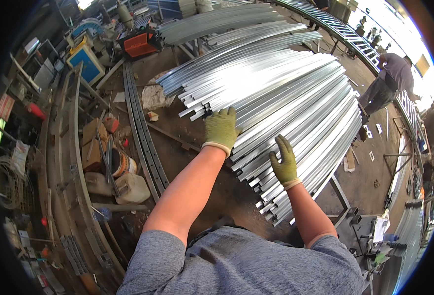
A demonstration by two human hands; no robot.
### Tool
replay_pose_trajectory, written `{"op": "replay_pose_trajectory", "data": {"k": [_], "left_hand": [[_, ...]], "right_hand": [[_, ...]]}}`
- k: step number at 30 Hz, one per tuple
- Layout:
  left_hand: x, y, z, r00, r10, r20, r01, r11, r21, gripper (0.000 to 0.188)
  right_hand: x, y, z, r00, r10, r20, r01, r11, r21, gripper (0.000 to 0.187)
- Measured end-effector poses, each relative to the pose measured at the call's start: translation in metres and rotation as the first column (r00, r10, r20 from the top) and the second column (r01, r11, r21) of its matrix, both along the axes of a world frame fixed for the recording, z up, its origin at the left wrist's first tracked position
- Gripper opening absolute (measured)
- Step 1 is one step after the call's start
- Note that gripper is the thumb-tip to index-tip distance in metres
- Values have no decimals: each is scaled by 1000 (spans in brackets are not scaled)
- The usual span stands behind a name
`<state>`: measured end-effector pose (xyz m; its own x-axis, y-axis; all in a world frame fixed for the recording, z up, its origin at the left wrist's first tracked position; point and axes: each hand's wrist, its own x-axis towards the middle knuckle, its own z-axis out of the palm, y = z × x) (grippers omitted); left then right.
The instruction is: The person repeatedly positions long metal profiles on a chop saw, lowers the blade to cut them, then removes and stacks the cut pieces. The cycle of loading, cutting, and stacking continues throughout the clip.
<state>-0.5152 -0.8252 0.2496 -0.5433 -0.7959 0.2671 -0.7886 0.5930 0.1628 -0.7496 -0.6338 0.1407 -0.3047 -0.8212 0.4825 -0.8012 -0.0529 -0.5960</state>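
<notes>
Long, shiny metal tubes (295, 105) lie side by side in a wide stack before me, their square ends towards me. My left hand (221, 130), in a yellow-green work glove, is at the tube ends near the middle of the stack. Its fingers bend over the end of a tube, and the fingertips are partly hidden. Further right, my right hand (284, 164) wears a matching glove. Its fingers are stretched out and the thumb stands apart, over the top of the nearer tubes, with nothing held.
A perforated steel beam (143, 130) runs along the floor to the left, beside plastic canisters (131, 189) and a bucket (124, 163). Another person (391, 81) bends over a ladder-like metal frame (347, 42) at the far right. A metal stand (342, 196) is at the near right.
</notes>
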Motion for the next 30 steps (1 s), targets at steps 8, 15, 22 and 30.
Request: {"op": "replay_pose_trajectory", "data": {"k": [8,15,22,30], "left_hand": [[215,196,-116,861,36,-507,-43,999,-1,42],[423,645,-193,387,916,-107,-843,399,361,39],[319,1003,-244,-732,680,53,-594,-674,439,32],[474,1249,-208,-957,270,110,-261,-961,88,73]], "right_hand": [[89,5,18,945,327,10,-325,941,-89,58],[328,25,12,210,955,210,-977,215,-2,47],[533,104,-16,-259,903,344,-943,-313,112,39],[665,263,-24,-384,856,347,-839,-480,256,34]]}}
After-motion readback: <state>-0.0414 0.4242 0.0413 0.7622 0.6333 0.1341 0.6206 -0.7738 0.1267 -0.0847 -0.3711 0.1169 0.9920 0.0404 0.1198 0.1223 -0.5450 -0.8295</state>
